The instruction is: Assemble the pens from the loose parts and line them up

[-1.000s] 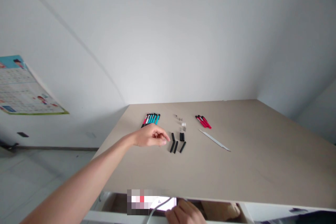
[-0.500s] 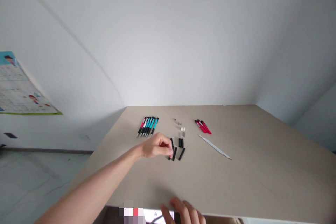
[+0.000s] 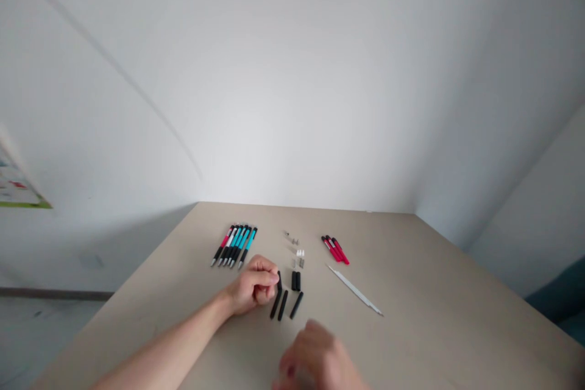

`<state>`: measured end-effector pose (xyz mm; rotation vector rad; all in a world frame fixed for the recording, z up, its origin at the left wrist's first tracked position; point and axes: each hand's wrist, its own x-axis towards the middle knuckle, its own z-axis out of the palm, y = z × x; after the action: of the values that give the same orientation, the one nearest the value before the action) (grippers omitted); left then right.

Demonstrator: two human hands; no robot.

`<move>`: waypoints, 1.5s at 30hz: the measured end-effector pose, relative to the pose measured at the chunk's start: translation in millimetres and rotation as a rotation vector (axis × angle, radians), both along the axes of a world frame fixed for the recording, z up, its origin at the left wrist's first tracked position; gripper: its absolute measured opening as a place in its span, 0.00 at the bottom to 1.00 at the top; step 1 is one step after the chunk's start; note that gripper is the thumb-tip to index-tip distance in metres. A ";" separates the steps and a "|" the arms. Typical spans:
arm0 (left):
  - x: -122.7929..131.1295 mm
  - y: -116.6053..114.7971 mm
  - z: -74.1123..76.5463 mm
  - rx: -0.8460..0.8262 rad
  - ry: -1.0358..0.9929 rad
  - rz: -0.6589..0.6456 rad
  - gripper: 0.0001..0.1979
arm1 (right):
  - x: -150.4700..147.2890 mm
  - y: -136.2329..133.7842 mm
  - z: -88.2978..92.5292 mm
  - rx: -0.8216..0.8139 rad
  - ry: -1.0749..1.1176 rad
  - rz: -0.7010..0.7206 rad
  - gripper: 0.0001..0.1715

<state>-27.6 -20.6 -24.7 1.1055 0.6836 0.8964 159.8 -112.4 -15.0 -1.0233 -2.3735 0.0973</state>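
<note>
My left hand (image 3: pixel 256 285) rests closed on the table, thumb and fingers drawn together. Its thumb tip is right beside a black pen grip (image 3: pixel 280 281); whether they touch, I cannot tell, and the inside of the hand is hidden. Several more slim black tubes lie near it, including one slanted tube (image 3: pixel 297 305) and a short pair (image 3: pixel 296 281). My right hand (image 3: pixel 315 358), blurred by motion, is above the near part of the table with its fingers curled. What it may hold cannot be made out.
Several assembled pens (image 3: pixel 235 245) lie in a row at the back left. Red pen barrels (image 3: pixel 335 250) lie to the right. White refills (image 3: pixel 355 290) lie in front of them. Small springs (image 3: pixel 295 242) and white tips (image 3: pixel 300 253) sit mid-table. A wall stands behind.
My right hand has risen from the table's near edge and its fingers have curled. My left hand has drawn slightly back from the black tubes, uncovering more of them. The view has shifted.
</note>
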 end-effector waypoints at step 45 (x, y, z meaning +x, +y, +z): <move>0.3 3.4 0.9 0.178 0.218 0.353 0.20 | 88.0 151.4 12.3 -0.395 -0.123 -0.811 0.12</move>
<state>-27.3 -17.3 -23.8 1.2762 1.0161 1.1647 247.8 39.0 -2.6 -2.1489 -1.8914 0.2056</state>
